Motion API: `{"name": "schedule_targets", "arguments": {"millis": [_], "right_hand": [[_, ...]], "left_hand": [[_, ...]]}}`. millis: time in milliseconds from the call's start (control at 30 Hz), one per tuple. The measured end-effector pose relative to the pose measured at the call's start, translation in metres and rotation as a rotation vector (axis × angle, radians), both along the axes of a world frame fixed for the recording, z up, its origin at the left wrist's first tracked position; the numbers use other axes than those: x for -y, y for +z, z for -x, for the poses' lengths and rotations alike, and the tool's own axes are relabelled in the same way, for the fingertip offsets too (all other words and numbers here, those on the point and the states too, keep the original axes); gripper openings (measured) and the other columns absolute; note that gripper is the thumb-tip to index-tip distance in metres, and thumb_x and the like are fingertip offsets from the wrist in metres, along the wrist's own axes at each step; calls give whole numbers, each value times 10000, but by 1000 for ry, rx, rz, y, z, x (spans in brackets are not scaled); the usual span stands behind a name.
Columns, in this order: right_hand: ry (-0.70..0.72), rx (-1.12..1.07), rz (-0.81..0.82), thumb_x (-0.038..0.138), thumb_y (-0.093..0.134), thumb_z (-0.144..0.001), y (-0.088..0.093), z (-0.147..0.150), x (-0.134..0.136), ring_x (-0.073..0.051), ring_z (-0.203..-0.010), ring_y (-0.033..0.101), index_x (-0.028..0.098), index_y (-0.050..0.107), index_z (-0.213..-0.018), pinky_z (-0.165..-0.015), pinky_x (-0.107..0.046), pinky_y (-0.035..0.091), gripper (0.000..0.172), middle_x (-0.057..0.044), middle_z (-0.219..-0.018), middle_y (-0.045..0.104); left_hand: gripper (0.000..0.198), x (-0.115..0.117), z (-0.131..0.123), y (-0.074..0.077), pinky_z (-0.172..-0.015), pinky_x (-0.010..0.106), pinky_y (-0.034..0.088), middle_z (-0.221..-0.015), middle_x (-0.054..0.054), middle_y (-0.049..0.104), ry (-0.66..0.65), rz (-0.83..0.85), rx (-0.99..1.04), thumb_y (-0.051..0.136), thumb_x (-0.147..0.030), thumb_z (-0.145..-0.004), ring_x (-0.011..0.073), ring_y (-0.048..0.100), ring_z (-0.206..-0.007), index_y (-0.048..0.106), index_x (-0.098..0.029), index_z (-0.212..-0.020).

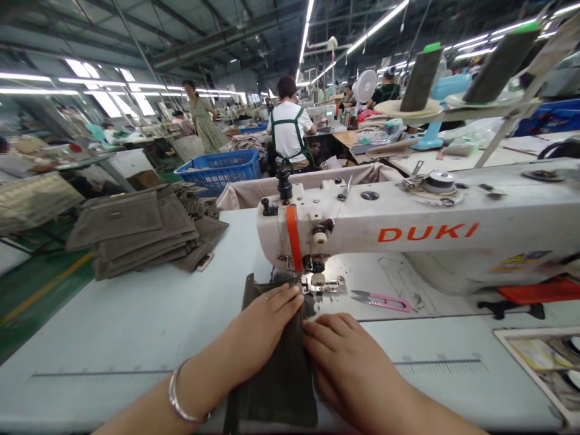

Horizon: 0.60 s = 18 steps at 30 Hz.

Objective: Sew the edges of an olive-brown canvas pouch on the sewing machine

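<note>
A dark olive fabric piece [276,386] lies on the pale table under the presser foot [322,283] of a white DUKI sewing machine [408,232]. My left hand [263,326] rests flat on the fabric, fingers stretched toward the needle. My right hand [348,356] lies flat beside it on the fabric's right edge, fingers pointing left. Neither hand grips anything. A silver bangle circles my left wrist.
Pink thread snips [383,300] lie on the machine bed right of the foot. A stack of olive-brown fabric pieces [140,232] sits at the table's left. Behind stand a blue basket [222,169], other workers and tables. A tray corner [539,368] shows at right.
</note>
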State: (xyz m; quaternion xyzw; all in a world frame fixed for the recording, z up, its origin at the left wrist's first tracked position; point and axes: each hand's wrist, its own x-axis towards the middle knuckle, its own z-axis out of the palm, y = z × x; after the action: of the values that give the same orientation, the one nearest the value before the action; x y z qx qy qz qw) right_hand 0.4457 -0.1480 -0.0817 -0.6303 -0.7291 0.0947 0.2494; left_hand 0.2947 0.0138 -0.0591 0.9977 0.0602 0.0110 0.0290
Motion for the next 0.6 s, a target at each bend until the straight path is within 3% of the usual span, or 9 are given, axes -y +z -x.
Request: {"name": "schedule_targets", "arguments": {"millis": [133,367,500,600], "right_hand": [[39,6,-23,127,512,-849,-5,-6,4,-208,-1219,446,212,573,-1217,-1050,-386,341,382,-4,-1332,556],[41,59,-121,144,495,-842,-15,-7,-2,-226,-1238,470,200,542,-1287,-1005,-429,399,451,-37,-1354,553],[35,102,-183,210,511,-896,-17,-6,-3,-229,-1196,513,186,579,-1220,-969,-409,437,332,-46,-1320,581],[37,145,-382,264,531,-941,-27,0,5,-208,-1106,568,197,646,-1027,-949,-367,446,157,-24,-1190,657]], "left_hand": [[614,-2,-3,-13,-1164,404,331,-1507,65,400,4,-10,-3,401,19,-846,216,320,-1412,398,-164,-1432],[597,-12,-6,-9,-1168,410,317,-1510,81,386,-4,41,2,412,0,-870,218,306,-1414,385,-170,-1441],[578,-11,-9,2,-1153,410,341,-1485,102,418,-19,16,15,412,19,-865,229,348,-1392,419,-153,-1417],[443,11,5,11,-1095,417,423,-1402,108,520,-86,25,21,501,-131,-922,255,475,-1301,484,-150,-1364]]}}
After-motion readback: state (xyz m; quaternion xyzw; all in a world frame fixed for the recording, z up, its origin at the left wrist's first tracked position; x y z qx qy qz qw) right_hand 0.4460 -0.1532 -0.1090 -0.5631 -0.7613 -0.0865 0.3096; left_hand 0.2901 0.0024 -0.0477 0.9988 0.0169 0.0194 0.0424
